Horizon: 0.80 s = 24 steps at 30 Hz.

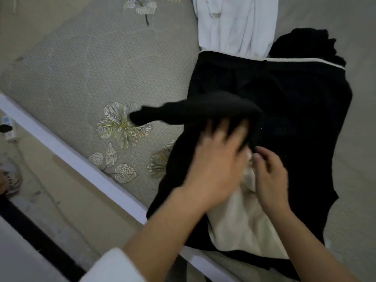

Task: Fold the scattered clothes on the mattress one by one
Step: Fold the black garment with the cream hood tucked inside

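A black garment (295, 119) with a cream lining (242, 224) and a white trimmed edge lies spread on the grey flowered mattress (91, 68). My left hand (215, 159), blurred by motion, grips a black part of it, and a black sleeve (183, 112) sticks out to the left above the mattress. My right hand (270, 174) rests beside it, its fingers curled at the edge of the cream lining. A white garment (236, 25) lies crumpled at the top. A second black piece (309, 43) lies behind the spread garment.
The mattress's white edge (81, 157) runs diagonally from the left to the bottom. Beyond it is the floor (50, 190) with a cable and small objects at the far left. Bare mattress shows to the left and to the right of the clothes.
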{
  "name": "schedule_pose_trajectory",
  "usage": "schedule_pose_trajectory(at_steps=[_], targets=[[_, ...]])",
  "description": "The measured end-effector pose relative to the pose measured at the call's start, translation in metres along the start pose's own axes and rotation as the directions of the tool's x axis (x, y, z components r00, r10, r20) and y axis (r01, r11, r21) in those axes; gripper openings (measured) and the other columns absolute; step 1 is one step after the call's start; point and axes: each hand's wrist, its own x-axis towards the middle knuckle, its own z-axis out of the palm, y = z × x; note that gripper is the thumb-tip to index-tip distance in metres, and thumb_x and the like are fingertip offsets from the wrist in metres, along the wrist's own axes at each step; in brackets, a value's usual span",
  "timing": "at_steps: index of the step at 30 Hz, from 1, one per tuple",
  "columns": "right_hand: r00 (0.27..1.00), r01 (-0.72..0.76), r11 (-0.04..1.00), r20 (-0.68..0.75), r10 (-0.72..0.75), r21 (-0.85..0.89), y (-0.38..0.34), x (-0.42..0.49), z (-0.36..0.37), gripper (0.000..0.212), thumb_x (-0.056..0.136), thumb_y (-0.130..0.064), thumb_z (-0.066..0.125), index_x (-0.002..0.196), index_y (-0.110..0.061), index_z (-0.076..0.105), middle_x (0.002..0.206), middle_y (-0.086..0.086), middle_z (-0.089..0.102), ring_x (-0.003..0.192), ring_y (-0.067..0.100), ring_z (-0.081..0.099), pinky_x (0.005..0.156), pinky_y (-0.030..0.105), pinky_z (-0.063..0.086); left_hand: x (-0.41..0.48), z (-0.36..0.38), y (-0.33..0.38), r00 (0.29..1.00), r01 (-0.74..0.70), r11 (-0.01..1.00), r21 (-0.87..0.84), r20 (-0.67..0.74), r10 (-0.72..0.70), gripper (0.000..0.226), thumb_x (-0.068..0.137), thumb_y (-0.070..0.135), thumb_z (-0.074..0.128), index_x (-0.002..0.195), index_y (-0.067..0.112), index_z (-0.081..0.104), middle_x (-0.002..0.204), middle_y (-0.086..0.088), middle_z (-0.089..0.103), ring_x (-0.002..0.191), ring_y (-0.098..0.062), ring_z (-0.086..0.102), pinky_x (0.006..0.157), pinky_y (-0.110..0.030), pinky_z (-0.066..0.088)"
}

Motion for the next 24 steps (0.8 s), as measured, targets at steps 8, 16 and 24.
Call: schedule_pose_trajectory(at_steps=[8,16,24], targets=[[0.986,-0.128,0.992,0.107,0.128,-0.004,0.003,-0.001,-0.033,0.05,0.082,-0.011,0.068,0.128,-0.024,0.051,0.122,-0.005,0.052,0.104,0.001,0.055,0.079,0.013,0.045,-0.069,0.068,-0.031,0.913,-0.053,0.91,0.411,0.39,-0.123,0.082,0.084,0.038,0.056,0.152,0.033,0.01,0.16,-0.012,-0.004,0.144,-0.033,-0.015,0.109,-0.056,-0.011],[0.872,-0.445,0.742,0.054,0.487,0.501,-0.013,0.046,-0.001,0.03,0.08,-0.024,0.074,0.107,-0.012,0.067,0.103,0.007,0.071,0.098,0.025,0.068,0.084,0.033,0.055,-0.094,0.03,-0.075,0.922,0.295,0.906,0.303,0.158,-0.353,0.108,0.073,0.023,0.074,0.15,0.038,0.001,0.149,-0.015,0.015,0.13,-0.035,0.028,0.097,-0.048,0.042],[0.972,0.05,0.879,-0.227,0.066,0.473,-0.05,0.096,-0.056,0.056,0.076,0.001,0.069,0.127,-0.015,0.052,0.113,0.006,0.067,0.098,0.012,0.066,0.088,0.025,0.054,-0.107,0.048,-0.067,0.953,0.219,0.952,0.215,0.163,-0.256,0.116,0.054,-0.011,0.073,0.149,0.029,0.021,0.119,-0.01,0.033,0.086,-0.023,0.055,0.049,-0.018,0.037]])
